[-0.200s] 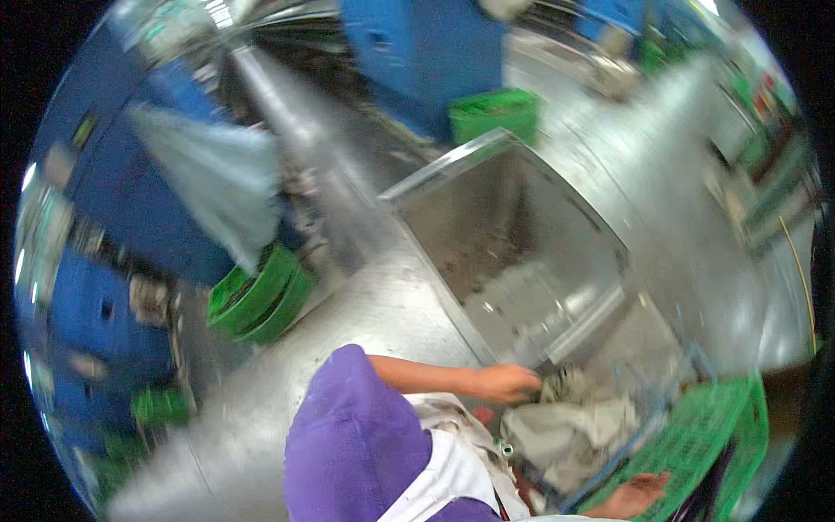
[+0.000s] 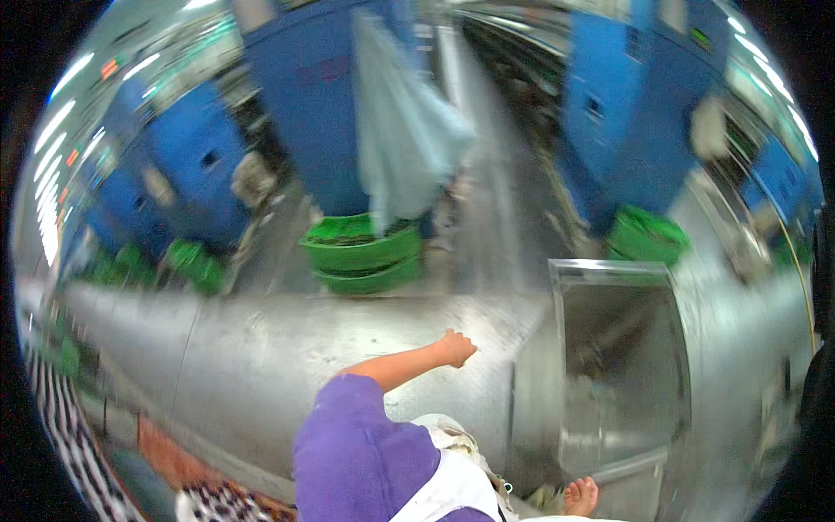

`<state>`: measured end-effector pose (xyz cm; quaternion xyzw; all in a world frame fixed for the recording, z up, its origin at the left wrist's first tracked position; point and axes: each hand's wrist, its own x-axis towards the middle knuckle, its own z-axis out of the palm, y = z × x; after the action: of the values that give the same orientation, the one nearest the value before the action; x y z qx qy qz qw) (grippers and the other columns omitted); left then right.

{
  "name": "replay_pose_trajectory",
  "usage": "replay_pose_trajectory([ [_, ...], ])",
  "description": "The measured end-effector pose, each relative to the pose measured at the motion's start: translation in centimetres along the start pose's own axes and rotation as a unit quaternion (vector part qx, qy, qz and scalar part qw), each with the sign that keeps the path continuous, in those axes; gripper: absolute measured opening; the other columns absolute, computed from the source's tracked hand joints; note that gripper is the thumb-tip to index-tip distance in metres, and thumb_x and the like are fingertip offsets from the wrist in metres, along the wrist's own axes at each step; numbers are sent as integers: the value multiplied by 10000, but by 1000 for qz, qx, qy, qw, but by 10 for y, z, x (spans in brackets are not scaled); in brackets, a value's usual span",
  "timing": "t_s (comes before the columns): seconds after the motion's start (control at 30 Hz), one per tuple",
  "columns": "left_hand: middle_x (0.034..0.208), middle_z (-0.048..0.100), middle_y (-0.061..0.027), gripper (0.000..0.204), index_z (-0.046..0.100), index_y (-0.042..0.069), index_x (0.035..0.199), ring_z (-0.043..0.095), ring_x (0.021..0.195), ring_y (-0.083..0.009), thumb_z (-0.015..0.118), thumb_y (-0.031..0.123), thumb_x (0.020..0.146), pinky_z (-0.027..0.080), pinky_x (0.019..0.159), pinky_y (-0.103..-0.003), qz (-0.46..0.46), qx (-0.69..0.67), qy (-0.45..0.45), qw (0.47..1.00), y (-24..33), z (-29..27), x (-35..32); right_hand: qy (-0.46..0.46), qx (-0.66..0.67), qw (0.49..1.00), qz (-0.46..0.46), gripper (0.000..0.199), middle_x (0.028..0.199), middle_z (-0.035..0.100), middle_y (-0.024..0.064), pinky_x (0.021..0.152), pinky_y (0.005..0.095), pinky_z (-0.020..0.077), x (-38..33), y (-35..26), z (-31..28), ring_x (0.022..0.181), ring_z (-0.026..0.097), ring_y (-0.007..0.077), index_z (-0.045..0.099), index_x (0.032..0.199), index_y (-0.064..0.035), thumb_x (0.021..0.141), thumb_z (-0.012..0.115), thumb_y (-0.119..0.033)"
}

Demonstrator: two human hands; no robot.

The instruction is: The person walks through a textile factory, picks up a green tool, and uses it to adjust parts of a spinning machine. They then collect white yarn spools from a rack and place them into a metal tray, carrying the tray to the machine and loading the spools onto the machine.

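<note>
My left hand (image 2: 456, 348) is held out in front of me over the grey metal floor (image 2: 383, 335), its fingers curled into a loose fist. No object shows in it. Low in the picture is my right hand (image 2: 581, 497), near the lower end of a large grey open-topped bin (image 2: 611, 271). Its fingers are slightly bent and apart, and nothing shows in them. Inside the bin the contents are blurred. Pale cloth-like material (image 2: 546, 498) shows in part beside my right hand.
Ahead stand tall blue machines (image 2: 304, 113), with a pale blue sheet (image 2: 400, 130) draped on one. Green baskets (image 2: 365, 261) stand at their feet, another (image 2: 645, 237) beyond the bin. A black-and-white patterned surface (image 2: 74, 435) lies at the lower left.
My view has swung left, so the bin now sits farther right. My left hand has moved away from the cloth pile, out over the floor. The near green basket has left view.
</note>
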<state>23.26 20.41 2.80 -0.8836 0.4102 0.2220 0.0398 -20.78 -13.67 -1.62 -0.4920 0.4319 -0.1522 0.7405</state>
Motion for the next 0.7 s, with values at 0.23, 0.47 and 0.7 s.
replay_pose_trajectory([
  [0.23, 1017, 648, -169, 337, 601, 81, 1125, 615, 983, -313, 570, 156, 798, 495, 834, -408, -477, -381, 391, 689, -160, 221, -191, -38, -437, 874, -211, 709, 1270, 499, 229, 959, 398, 418, 198, -74, 272, 1128, 524, 324, 358, 1360, 47, 787, 712, -173],
  [0.47, 1091, 629, -243, 360, 655, 47, 1093, 621, 972, -389, 564, 205, 782, 505, 816, -454, -711, -475, -106, 508, 19, 406, -433, -118, -352, 926, -69, 640, 1139, 601, 223, 845, 399, 458, 327, -78, 412, 957, 559, 245, 492, 1187, 174, 805, 742, -274],
  [0.7, 1108, 649, -167, 380, 673, 100, 1081, 630, 992, -343, 590, 315, 779, 506, 821, -434, -740, -533, -87, 402, 81, 367, -421, 98, -416, 860, -278, 559, 1048, 647, 240, 754, 422, 493, 376, -107, 476, 887, 622, 310, 595, 1026, 145, 766, 778, -315],
])
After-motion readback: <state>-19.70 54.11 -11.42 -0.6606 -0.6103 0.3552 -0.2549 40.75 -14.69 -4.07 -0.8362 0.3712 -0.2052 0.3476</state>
